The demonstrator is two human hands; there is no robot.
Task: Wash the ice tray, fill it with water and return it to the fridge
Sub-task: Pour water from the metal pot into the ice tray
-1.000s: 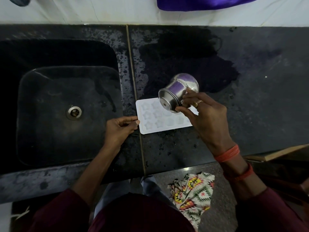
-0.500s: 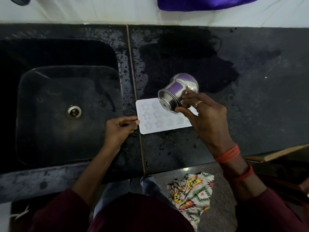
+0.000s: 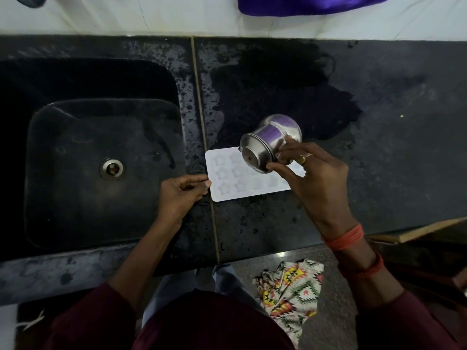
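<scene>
A white ice tray (image 3: 228,181) with star-shaped cells lies flat on the dark wet counter, just right of the sink. My left hand (image 3: 180,194) pinches the tray's left edge between thumb and fingers. My right hand (image 3: 312,178) grips a small steel pot (image 3: 267,145) tipped on its side over the tray's right half, mouth pointing down-left. The pot and my right hand hide part of the tray's right end. Whether water is flowing I cannot tell.
A black sink (image 3: 101,160) with a round drain (image 3: 111,168) fills the left. The counter (image 3: 379,147) stretches right, with a wet patch behind the pot. A patterned cloth (image 3: 290,294) lies on the floor below. A purple object (image 3: 310,3) sits at the top edge.
The pot has tipped slightly more over the tray. The left hand and the tray stay in place.
</scene>
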